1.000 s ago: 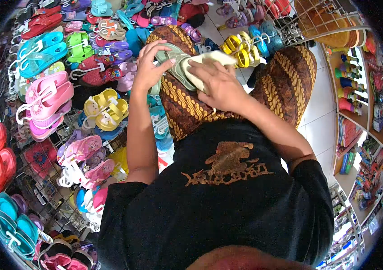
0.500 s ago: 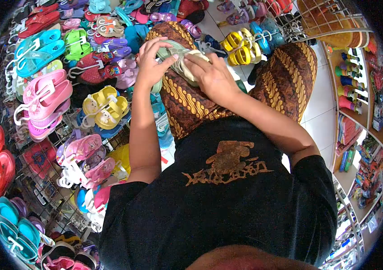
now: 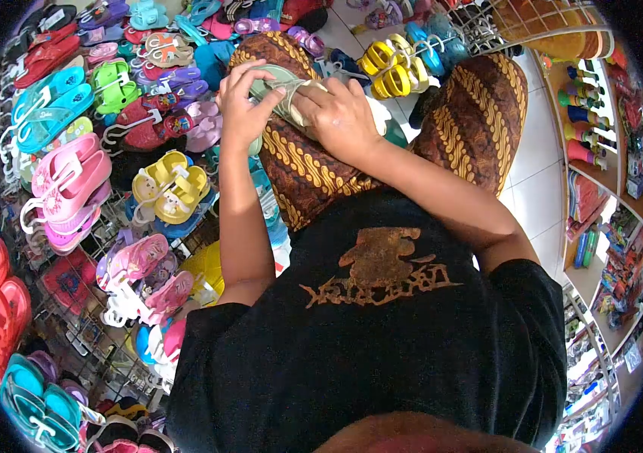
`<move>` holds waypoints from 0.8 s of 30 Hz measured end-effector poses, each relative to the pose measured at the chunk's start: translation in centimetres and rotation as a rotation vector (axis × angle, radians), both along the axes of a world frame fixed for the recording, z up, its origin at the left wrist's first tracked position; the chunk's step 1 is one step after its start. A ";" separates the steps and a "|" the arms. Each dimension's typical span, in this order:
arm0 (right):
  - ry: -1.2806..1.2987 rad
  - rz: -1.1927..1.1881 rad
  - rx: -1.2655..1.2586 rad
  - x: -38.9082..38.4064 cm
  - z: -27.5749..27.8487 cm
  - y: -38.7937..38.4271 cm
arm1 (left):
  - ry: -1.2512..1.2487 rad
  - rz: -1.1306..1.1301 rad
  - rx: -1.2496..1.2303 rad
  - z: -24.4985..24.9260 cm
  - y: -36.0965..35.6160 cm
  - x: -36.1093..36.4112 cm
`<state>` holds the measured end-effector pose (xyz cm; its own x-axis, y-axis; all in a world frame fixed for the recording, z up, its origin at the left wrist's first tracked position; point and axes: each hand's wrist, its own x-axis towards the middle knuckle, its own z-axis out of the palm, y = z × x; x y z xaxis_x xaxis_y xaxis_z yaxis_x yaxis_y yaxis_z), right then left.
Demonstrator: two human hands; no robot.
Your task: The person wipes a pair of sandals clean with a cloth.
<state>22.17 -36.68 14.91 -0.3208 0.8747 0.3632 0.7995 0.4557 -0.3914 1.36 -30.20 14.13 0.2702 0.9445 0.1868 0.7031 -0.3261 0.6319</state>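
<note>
A pale green sandal (image 3: 282, 77) rests on my raised thigh, clad in brown and yellow patterned fabric. My left hand (image 3: 246, 102) grips its left side, thumb on top and fingers curled over the far edge. On its strap area my right hand (image 3: 342, 121) presses down with bent fingers. Under and beside those fingers shows a cream-white, cloth-like piece (image 3: 379, 115), mostly covered by the hand. Part of the sandal is hidden beneath both hands.
Many children's sandals hang on a wire rack at left, including pink shoes (image 3: 72, 181) and yellow sandals (image 3: 172, 187). More yellow sandals (image 3: 388, 68) are ahead near the white tiled floor (image 3: 536, 185). Shelves of toys (image 3: 587, 136) stand at right.
My right hand has slid slightly on the sandal, and its fingers look more bent. My left hand keeps its hold. The whole view has shifted a little.
</note>
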 end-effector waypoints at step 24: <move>0.287 0.256 -0.825 8.1 1.7 -2.5 | 0.222 -0.090 -0.008 0.9 -0.7 1.6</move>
<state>30.25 -39.19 16.58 -0.5349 0.8068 -0.2508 0.5341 0.0929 -0.8403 3.01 -30.86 15.05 0.3865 0.9162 0.1059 0.7936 -0.3889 0.4680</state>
